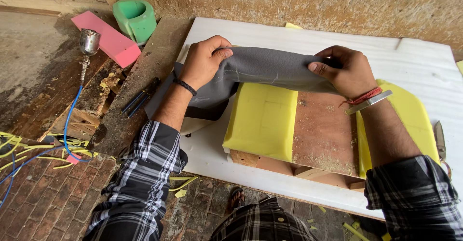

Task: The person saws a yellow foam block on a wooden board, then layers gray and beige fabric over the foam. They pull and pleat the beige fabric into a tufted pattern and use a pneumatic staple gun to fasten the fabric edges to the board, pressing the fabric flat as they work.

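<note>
- Left hand (205,60) and right hand (340,70), well apart, each pinch an end of the grey cloth (263,67).
- Cloth held above the far edge of the board (323,130); not yet laid.
- Foam (263,120) sits on the board, mostly uncovered.

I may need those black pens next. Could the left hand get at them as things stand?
Probably yes, once it lets go. The left hand grips the grey fabric now; the black pens lie uncovered on the plank just beside that forearm, with nothing between.
</note>
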